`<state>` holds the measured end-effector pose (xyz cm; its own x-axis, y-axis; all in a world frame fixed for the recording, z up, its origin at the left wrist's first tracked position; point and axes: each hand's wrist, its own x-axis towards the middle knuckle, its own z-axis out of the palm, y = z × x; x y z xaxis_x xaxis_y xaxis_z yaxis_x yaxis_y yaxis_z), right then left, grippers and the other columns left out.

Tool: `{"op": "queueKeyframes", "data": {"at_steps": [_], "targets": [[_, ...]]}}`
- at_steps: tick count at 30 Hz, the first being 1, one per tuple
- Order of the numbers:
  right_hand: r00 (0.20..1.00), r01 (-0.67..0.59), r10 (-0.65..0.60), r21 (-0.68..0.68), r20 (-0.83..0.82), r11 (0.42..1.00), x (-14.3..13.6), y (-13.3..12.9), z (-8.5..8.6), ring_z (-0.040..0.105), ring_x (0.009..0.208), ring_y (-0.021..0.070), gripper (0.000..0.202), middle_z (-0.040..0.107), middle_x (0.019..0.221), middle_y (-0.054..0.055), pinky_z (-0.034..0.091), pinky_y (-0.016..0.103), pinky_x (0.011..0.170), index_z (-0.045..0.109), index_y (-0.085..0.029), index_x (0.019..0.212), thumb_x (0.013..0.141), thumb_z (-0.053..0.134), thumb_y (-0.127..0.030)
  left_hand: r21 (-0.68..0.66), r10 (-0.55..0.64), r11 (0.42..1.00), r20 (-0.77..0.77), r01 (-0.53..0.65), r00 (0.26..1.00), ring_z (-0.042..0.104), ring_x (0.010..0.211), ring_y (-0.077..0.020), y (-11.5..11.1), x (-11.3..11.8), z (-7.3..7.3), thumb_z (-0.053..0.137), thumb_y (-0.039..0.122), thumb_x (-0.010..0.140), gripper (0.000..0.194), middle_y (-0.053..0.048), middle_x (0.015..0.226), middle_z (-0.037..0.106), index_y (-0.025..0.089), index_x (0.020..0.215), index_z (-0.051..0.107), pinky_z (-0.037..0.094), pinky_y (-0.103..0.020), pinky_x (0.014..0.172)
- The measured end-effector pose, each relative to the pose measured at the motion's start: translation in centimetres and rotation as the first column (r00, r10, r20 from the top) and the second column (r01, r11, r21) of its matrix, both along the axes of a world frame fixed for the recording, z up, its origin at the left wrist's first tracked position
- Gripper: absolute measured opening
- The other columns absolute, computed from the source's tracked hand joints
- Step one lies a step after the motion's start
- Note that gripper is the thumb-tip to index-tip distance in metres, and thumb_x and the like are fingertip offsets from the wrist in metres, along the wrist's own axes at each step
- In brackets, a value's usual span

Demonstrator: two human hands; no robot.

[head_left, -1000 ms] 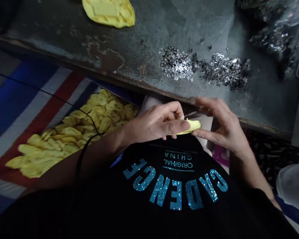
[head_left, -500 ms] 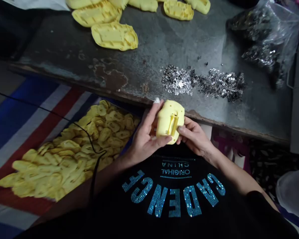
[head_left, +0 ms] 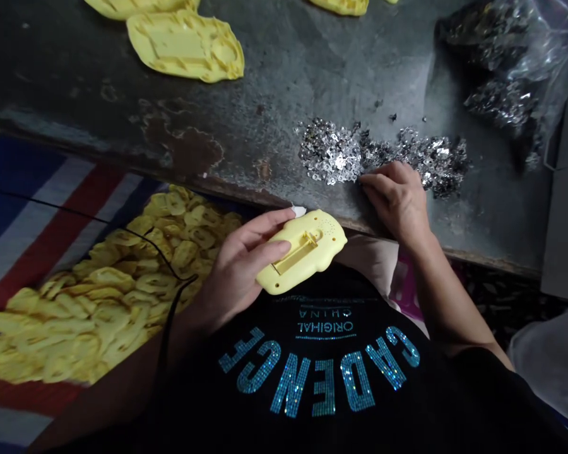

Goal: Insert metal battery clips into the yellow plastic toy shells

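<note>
My left hand (head_left: 236,268) holds a yellow plastic casing (head_left: 319,255) just below the table edge, thumb across its near end. The casing shows an open oblong compartment, screw holes and a cluster of tiny holes at its far end. White wrapping covers one fingertip of that hand. Over the table edge, my right hand (head_left: 402,202) has its fingers pinched together beside a pile of small shiny metal pieces (head_left: 329,151). What lies between those fingertips is too small to make out. A second heap of metal pieces (head_left: 442,157) is partly behind this hand.
Yellow half-shells (head_left: 189,47) lie at the back left of the dark worn table (head_left: 265,107). A clear plastic bag (head_left: 544,57) of metal pieces stands at right. Below left, many yellow casing parts (head_left: 113,302) cover a striped sheet (head_left: 76,208); a black cord (head_left: 158,243) crosses them.
My right hand has let go of the casing and moved up and right to the metal pieces. The left hand keeps the casing, now turned lengthwise and slightly lower. The view has shifted.
</note>
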<state>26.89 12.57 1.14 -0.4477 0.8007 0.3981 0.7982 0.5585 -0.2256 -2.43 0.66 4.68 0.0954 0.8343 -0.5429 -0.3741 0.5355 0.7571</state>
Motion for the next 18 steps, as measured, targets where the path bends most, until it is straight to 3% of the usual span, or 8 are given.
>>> {"op": "queueKeyframes", "data": {"at_steps": [3, 6, 14, 18], "targets": [[0.995, -0.04, 0.035, 0.053, 0.089, 0.998, 0.5, -1.3, -0.6, 0.066, 0.096, 0.025, 0.017, 0.08, 0.105, 0.005, 0.049, 0.042, 0.086, 0.083, -0.031, 0.119, 0.116, 0.066, -0.033, -0.073, 0.069, 0.995, 0.029, -0.067, 0.997, 0.086, 0.105, -0.0253, -0.1, 0.1, 0.0, 0.097, 0.031, 0.082, 0.053, -0.01, 0.131, 0.088, 0.021, 0.132, 0.083, 0.072, -0.029, 0.085], [0.998, -0.017, 0.014, 0.043, 0.064, 0.999, 1.4, -3.5, -0.4, 0.065, 0.094, 0.0245, 0.014, 0.078, 0.102, 0.004, 0.047, 0.042, 0.086, 0.081, -0.031, 0.115, 0.115, 0.067, -0.032, -0.075, 0.069, 0.995, 0.047, -0.065, 0.997, 0.085, 0.1, -0.0244, -0.2, 0.3, -0.4, 0.097, 0.029, 0.082, 0.05, -0.008, 0.126, 0.089, 0.021, 0.129, 0.084, 0.072, -0.028, 0.081], [0.999, 0.015, -0.015, 0.0, 0.051, 1.0, 2.8, -4.8, -0.1, 0.068, 0.095, 0.0258, 0.015, 0.079, 0.101, 0.004, 0.048, 0.042, 0.086, 0.079, -0.029, 0.111, 0.114, 0.064, -0.029, 0.122, 0.007, 0.992, 0.166, -0.028, 0.986, 0.083, 0.109, -0.0221, -0.2, 1.0, -1.6, 0.09, 0.024, 0.089, 0.042, -0.001, 0.124, 0.088, 0.026, 0.131, 0.085, 0.07, -0.023, 0.086], [0.996, -0.001, -0.009, -0.119, -0.087, 0.993, 3.9, -5.5, 0.9, 0.073, 0.097, 0.0258, 0.012, 0.081, 0.104, 0.004, 0.053, 0.043, 0.088, 0.082, -0.029, 0.106, 0.109, 0.07, -0.027, 0.193, -0.006, 0.981, 0.155, -0.024, 0.988, 0.083, 0.112, -0.0238, -0.7, 1.1, -1.9, 0.085, 0.022, 0.093, 0.04, -0.001, 0.125, 0.088, 0.028, 0.132, 0.085, 0.071, -0.028, 0.089]]}}
